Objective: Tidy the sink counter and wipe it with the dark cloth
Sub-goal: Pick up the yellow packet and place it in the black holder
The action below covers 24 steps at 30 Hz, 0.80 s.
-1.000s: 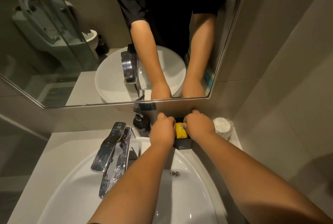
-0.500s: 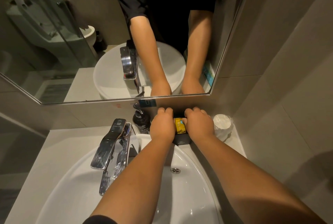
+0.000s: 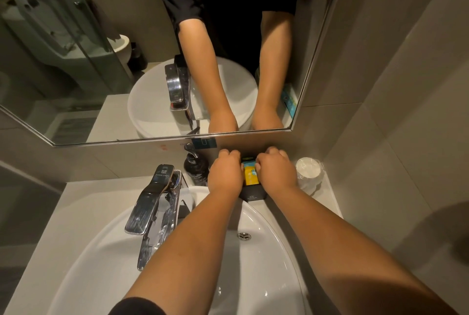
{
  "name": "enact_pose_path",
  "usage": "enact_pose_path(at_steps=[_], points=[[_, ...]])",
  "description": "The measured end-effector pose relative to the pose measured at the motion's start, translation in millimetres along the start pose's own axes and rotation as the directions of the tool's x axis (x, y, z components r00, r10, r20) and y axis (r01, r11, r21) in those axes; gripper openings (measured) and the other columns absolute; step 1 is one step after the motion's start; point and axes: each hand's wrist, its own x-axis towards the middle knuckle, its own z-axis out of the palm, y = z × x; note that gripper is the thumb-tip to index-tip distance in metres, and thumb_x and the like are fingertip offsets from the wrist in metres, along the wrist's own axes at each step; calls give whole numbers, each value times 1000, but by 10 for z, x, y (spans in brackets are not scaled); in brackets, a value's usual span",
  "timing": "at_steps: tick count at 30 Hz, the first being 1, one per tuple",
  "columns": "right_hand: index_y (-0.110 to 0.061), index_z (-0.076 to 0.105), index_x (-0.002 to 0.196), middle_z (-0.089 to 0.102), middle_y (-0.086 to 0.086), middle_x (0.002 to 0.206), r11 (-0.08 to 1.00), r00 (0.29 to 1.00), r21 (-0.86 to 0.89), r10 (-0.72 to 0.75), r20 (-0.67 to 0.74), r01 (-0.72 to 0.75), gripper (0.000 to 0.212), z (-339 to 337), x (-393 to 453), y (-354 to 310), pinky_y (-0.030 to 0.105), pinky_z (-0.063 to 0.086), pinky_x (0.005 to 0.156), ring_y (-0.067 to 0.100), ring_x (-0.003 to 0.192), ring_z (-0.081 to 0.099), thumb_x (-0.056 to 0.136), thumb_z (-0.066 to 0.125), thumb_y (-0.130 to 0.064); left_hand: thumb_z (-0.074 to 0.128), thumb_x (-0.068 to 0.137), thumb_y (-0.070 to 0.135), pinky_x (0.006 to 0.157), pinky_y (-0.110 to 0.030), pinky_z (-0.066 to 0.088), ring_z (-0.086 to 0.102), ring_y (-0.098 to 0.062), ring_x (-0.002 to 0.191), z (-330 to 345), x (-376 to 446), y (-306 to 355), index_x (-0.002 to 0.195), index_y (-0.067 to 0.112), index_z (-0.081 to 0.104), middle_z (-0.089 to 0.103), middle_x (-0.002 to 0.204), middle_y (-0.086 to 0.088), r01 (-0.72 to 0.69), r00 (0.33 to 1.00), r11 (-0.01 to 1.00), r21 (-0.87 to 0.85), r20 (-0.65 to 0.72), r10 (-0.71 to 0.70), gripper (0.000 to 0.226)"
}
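A small black box (image 3: 253, 194) stands on the counter behind the white basin (image 3: 253, 259), against the wall under the mirror. Yellow packets (image 3: 251, 175) stick up inside it. My left hand (image 3: 224, 171) grips the box's left side and my right hand (image 3: 275, 170) grips its right side, fingers curled over the top edges. No dark cloth shows in this view.
A chrome tap (image 3: 152, 200) rises at the basin's left rim. A black pump bottle (image 3: 195, 166) stands just left of my left hand. Wrapped white cups (image 3: 308, 170) sit in the right corner. Pale counter (image 3: 76, 213) stretches left. Tiled wall closes the right side.
Both hands have slid the black box a little farther back toward the wall, keeping their hold on its sides.
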Motion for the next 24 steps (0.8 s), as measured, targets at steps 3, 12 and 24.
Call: enact_pose_path(at_steps=[3,12,24], points=[[-19,65,117,57,8,122,997,997,75,-20,-74,25,27,-49,-38,12,36,51,86,25,111,51,96,51,-28,53,95,24,67,-41,50,57,-31,84,-37,-37,12,98,10,56,51,103,-13,7,1000,999,-40,-17,-8,15],[-14,69,102,61,7,108,852,886,516,308,-346,-94,19,-519,-903,493,33,46,72,29,85,61,92,53,-17,40,97,23,82,-39,42,53,-27,97,-114,-729,-161,104,12,59,57,105,-10,78,994,995,-64,-77,-83,23],[-13,47,128,48,8,128,870,859,-200,483,172,-450,34,365,-2111,1141,38,57,79,25,97,68,97,40,-24,37,97,46,116,-51,19,17,-33,146,143,-1067,-540,148,8,27,26,157,-13,-290,954,929,229,139,264,64]])
